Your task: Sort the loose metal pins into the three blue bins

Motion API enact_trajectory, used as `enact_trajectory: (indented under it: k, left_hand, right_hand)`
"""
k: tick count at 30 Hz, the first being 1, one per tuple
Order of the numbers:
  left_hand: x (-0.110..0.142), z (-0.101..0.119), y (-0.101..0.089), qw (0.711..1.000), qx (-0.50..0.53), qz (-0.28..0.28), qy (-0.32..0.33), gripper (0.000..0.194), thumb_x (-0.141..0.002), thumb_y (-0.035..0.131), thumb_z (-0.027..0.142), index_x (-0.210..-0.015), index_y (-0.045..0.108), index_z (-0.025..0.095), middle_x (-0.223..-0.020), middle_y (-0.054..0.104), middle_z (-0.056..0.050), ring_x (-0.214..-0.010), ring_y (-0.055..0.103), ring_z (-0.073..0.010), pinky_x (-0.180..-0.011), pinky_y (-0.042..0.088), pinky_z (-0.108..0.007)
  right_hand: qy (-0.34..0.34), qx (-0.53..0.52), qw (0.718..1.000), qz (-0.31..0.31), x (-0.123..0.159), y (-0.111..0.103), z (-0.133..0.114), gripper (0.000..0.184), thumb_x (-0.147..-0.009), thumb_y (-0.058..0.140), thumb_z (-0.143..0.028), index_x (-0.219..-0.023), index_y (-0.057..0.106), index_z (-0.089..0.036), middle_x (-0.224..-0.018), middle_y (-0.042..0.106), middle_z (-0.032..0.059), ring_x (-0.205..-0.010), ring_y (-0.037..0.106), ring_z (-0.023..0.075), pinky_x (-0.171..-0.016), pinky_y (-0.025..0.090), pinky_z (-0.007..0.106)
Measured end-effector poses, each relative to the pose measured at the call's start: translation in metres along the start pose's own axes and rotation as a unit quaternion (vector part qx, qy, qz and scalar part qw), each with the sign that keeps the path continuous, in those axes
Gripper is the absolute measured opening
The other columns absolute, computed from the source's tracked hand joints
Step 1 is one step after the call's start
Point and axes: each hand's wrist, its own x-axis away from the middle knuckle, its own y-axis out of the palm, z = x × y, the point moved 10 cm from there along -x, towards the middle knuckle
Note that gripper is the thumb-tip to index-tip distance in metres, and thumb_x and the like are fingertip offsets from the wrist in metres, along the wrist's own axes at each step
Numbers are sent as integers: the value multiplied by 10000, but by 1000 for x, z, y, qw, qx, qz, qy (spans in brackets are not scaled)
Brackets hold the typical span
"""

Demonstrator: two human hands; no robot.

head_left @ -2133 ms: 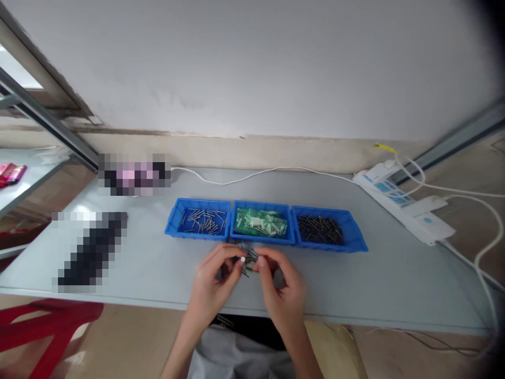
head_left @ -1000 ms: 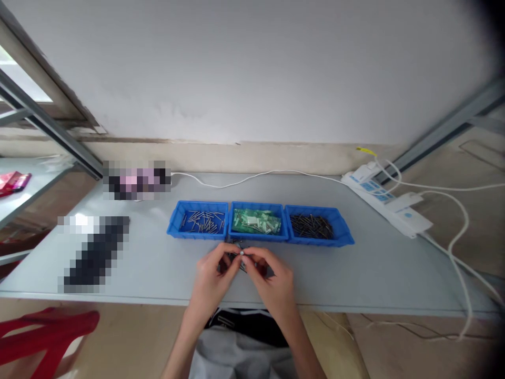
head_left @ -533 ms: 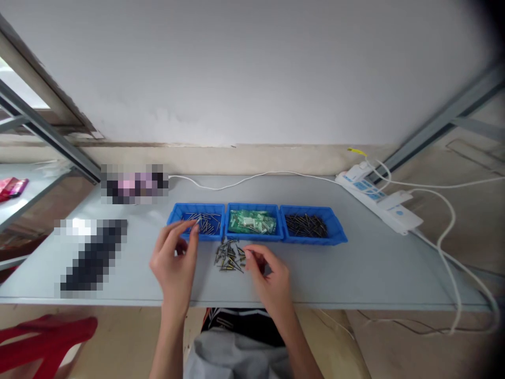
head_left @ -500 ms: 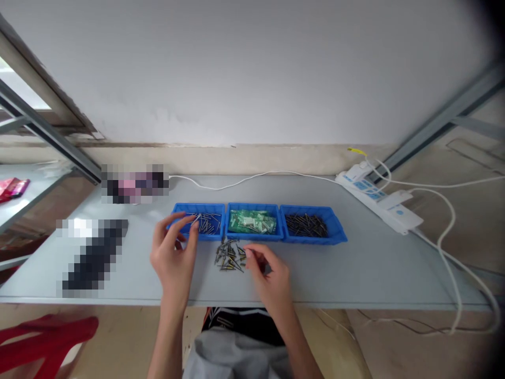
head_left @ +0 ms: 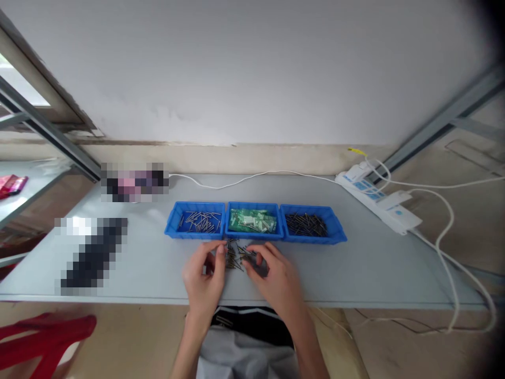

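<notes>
A small loose pile of dark and brass-coloured screws [head_left: 235,258] lies on the grey table in front of the bins. My left hand [head_left: 205,276] is at the pile's left edge, thumb and index finger curved beside it, with nothing visible held. From the right, my right hand [head_left: 276,273] reaches to the pile, its thumb and index finger apart around a few screws. Behind the pile, a left blue bin [head_left: 194,236] holds thin silver pins or screws. Green plastic bags with small silver-white pieces fill the middle blue bin [head_left: 252,236]. Dark screws lie in the right blue bin [head_left: 337,234].
A white power strip [head_left: 379,200] with cables stands at the table's right side. One white cable [head_left: 236,182] runs along the back by the wall. Two blurred-out items lie on the left. A red stool [head_left: 47,337] stands below the table's front left edge.
My left hand first met my right over the pile, then went to the left bin with a small piece, and is back at the pile without it. My right hand's fingers have spread.
</notes>
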Motion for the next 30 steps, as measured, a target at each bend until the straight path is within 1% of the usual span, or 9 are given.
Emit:
enact_trajectory:
  k: [2, 4, 6, 8, 11, 14, 20, 25, 30]
  left_hand:
    - [-1, -5, 4, 1000, 16, -18, -17, 262, -1067, 637, 411, -1007, 787, 205, -776, 784, -16, -609, 658, -138, -600, 503, -239]
    - [-2, -12, 4, 998, 40, -27, -49, 315, -1065, 633, 463, -1004, 788, 196, -725, 767, -15, -618, 682, -153, -609, 523, -243]
    - [-2, -18, 2, 995, 62, -27, -76, 346, -1065, 627, 491, -1001, 784, 189, -707, 750, -12, -622, 686, -159, -603, 525, -245]
    - [-2, -20, 0, 993, 75, -23, -87, 347, -1066, 626, 491, -998, 781, 188, -706, 741, -9, -619, 676, -154, -592, 511, -242]
    - [-1, -21, 2, 992, 84, -31, -89, 341, -1067, 632, 482, -981, 781, 187, -690, 732, -2, -593, 651, -141, -579, 490, -236]
    - [-1, -21, 5, 992, 82, -44, -87, 365, -1067, 629, 497, -972, 785, 181, -673, 729, -3, -571, 640, -139, -567, 479, -239]
    - [-4, -16, 9, 992, 72, -63, -81, 388, -1061, 621, 514, -939, 788, 186, -687, 747, -20, -628, 690, -164, -594, 512, -246]
    - [-6, -12, 15, 990, 71, -86, -82, 413, -1047, 629, 540, -909, 795, 188, -658, 748, -21, -592, 689, -162, -553, 509, -236]
    - [-7, -10, 16, 990, 72, -93, -83, 434, -1041, 631, 561, -893, 795, 187, -643, 739, -19, -577, 679, -160, -546, 508, -236]
  right_hand:
    - [-10, -1, 1000, -6, 2, 1, -2, 112, -955, 723, -261, -1059, 766, -259, -841, 657, -13, -677, 656, 163, -644, 490, 273]
    - [-18, 0, 1000, -8, 3, 2, -1, 92, -962, 708, -261, -1040, 757, -254, -840, 663, -6, -688, 662, 169, -644, 498, 274]
    - [-24, 4, 1000, -12, 3, 3, 0, 107, -968, 694, -262, -1057, 753, -251, -819, 662, -5, -690, 660, 176, -637, 497, 276]
    - [-25, 8, 999, -18, 3, 6, 2, 112, -971, 682, -256, -1057, 753, -252, -784, 650, -12, -675, 649, 179, -621, 483, 278]
    - [-20, 2, 1000, -21, 1, 8, 5, 89, -978, 661, -244, -1009, 745, -249, -740, 635, -21, -643, 626, 173, -604, 460, 276]
    - [-9, -14, 1000, -9, 1, 7, 7, 90, -984, 641, -249, -963, 728, -242, -720, 637, -23, -620, 614, 165, -603, 453, 271]
    - [20, -44, 999, -4, 1, 6, 13, 96, -992, 635, -288, -965, 718, -247, -726, 666, -22, -586, 600, 156, -561, 437, 259]
    - [25, -63, 998, 16, 0, 3, 12, 129, -1007, 619, -302, -966, 730, -252, -755, 707, -8, -573, 591, 155, -565, 449, 264]
    - [34, -93, 995, 22, -1, 1, 15, 138, -987, 636, -296, -897, 729, -248, -766, 712, -4, -587, 585, 155, -584, 463, 267]
